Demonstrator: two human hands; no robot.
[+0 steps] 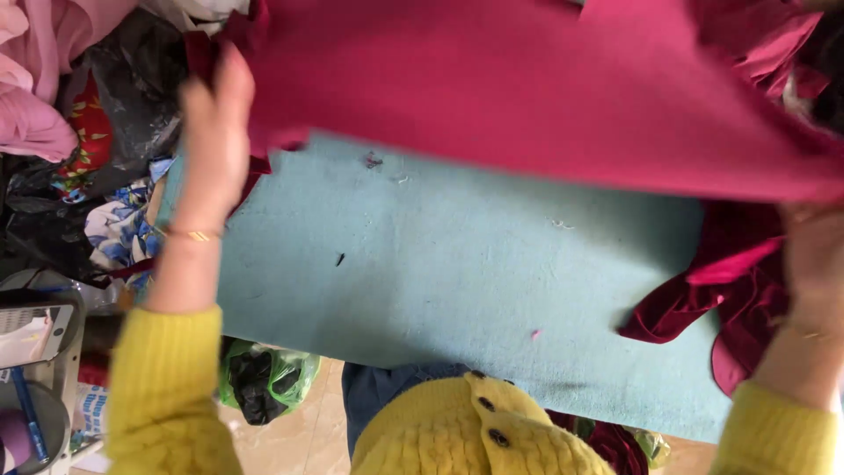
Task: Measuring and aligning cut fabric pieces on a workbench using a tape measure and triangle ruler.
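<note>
Left hand (pixel 215 132) pinching the edge of a red cloth (pixel 545 88), right hand (pixel 813 255) gripping its other side, finger positions blurred, cloth stretched above a light blue table (pixel 440 273)

We find a work table (pixel 440 290) covered in a pale blue-green felt-like cloth, its surface worn and faintly stained. On it we note a large magenta fabric sheet (pixel 527 88) spread across the far part, partly lifted at the near edge. At the right edge lies a bunched dark red velvet piece (pixel 730 290), partly hanging off. Small debris rests on the cover: a dark thread scrap (pixel 339 259), a purple lint tuft (pixel 373 161) and a pink fleck (pixel 535 334).
</note>
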